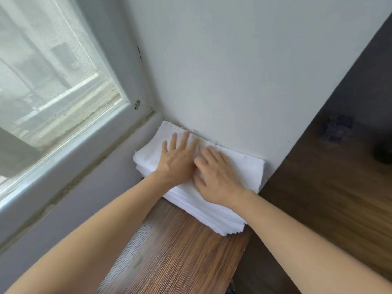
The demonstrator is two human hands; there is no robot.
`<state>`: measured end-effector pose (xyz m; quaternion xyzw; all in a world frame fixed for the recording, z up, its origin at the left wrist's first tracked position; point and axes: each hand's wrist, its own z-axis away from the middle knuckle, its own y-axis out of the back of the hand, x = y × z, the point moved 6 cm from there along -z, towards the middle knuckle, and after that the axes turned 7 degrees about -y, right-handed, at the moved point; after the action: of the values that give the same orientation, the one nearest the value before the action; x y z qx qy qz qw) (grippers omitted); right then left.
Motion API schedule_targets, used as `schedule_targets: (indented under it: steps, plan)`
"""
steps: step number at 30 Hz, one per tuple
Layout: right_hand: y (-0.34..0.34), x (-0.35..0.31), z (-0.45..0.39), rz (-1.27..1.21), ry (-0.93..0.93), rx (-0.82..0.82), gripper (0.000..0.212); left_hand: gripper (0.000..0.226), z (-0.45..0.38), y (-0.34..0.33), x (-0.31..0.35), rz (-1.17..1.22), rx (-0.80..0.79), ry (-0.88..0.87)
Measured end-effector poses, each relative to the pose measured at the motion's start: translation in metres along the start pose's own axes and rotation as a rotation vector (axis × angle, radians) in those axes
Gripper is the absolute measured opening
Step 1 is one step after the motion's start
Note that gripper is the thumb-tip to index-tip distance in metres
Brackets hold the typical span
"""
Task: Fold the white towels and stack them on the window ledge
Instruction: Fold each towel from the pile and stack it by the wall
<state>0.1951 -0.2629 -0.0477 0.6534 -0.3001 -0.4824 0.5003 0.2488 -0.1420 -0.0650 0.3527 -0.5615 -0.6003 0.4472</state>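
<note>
A stack of several folded white towels [244, 166] lies on the wooden window ledge [180, 247], pushed into the corner where the white wall meets the window frame. Both my hands lie flat on the top towel, side by side. My left hand [177, 159] presses the middle of the stack with fingers spread and straight, pointing toward the wall. My right hand [216, 175] rests just right of it, fingers straight and slightly blurred. The layered towel edges show at the stack's near side.
The window [53, 81] with its grey frame runs along the left. A white wall [244, 71] stands directly behind the stack. Wooden floor [328, 187] lies lower on the right, with a dark blue object [337, 128] and a black object [384, 153] on it.
</note>
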Motion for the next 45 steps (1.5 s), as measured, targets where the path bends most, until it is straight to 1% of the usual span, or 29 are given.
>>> schedule_targets:
  steps: [1,3,5,9,11,14,16,18,20,24,27,31,33,35,38,41,43,45]
  plan:
    - [-0.008,0.008,0.002,0.054,-0.006,-0.028,0.046,0.074,-0.001,-0.009,-0.014,0.027,-0.042,0.058]
    - [-0.021,0.026,0.016,0.155,-0.011,-0.071,0.069,0.086,0.002,-0.023,-0.038,0.090,-0.065,0.125]
    - [-0.029,0.041,0.030,0.218,-0.004,-0.078,0.076,0.093,0.003,-0.031,-0.052,0.100,-0.038,0.133]
    - [-0.029,0.053,0.051,0.246,-0.024,-0.104,0.078,0.100,0.000,-0.033,-0.060,0.153,-0.009,0.150]
    - [-0.024,0.057,0.058,0.257,-0.041,-0.124,0.078,0.101,-0.001,-0.029,-0.059,0.162,-0.032,0.163]
    - [-0.014,0.057,0.063,0.230,-0.055,-0.154,0.079,0.101,-0.002,-0.016,-0.049,0.113,-0.067,0.153]
    - [-0.001,0.047,0.053,0.169,-0.050,-0.100,0.079,0.100,-0.003,-0.005,-0.037,0.069,-0.024,0.138]
    - [0.012,0.035,0.036,0.100,-0.031,-0.004,0.070,0.099,-0.004,0.003,-0.020,0.039,0.039,0.108]
    - [0.013,0.026,0.019,0.067,0.008,0.046,0.064,0.098,-0.005,0.000,-0.007,0.036,0.041,0.116]
    - [-0.019,0.035,0.017,0.185,0.028,-0.047,0.079,0.105,-0.002,-0.020,-0.021,0.054,-0.058,0.219]
    - [-0.031,0.054,0.029,0.244,0.013,-0.106,0.080,0.105,0.003,-0.025,-0.043,0.103,-0.058,0.227]
    - [-0.021,0.056,0.042,0.301,-0.056,-0.170,0.076,0.104,0.011,-0.017,-0.051,0.136,-0.035,0.294]
    - [-0.006,0.041,0.042,0.296,-0.077,-0.163,0.074,0.095,0.020,-0.004,-0.048,0.123,0.018,0.315]
    - [0.014,0.013,0.035,0.225,-0.052,-0.120,0.071,0.085,0.037,0.014,-0.045,0.083,0.098,0.305]
    - [0.038,-0.043,0.021,0.129,0.090,-0.032,0.059,0.079,0.078,0.044,-0.046,0.034,0.206,0.316]
    - [0.044,-0.102,0.011,0.053,0.207,-0.010,0.048,0.068,0.133,0.072,-0.054,-0.147,0.296,0.362]
    - [0.041,-0.142,0.011,0.025,0.293,-0.021,0.039,0.060,0.177,0.082,-0.064,-0.219,0.306,0.427]
    - [0.033,-0.181,0.017,0.000,0.385,-0.040,0.033,0.052,0.229,0.084,-0.076,-0.218,0.315,0.533]
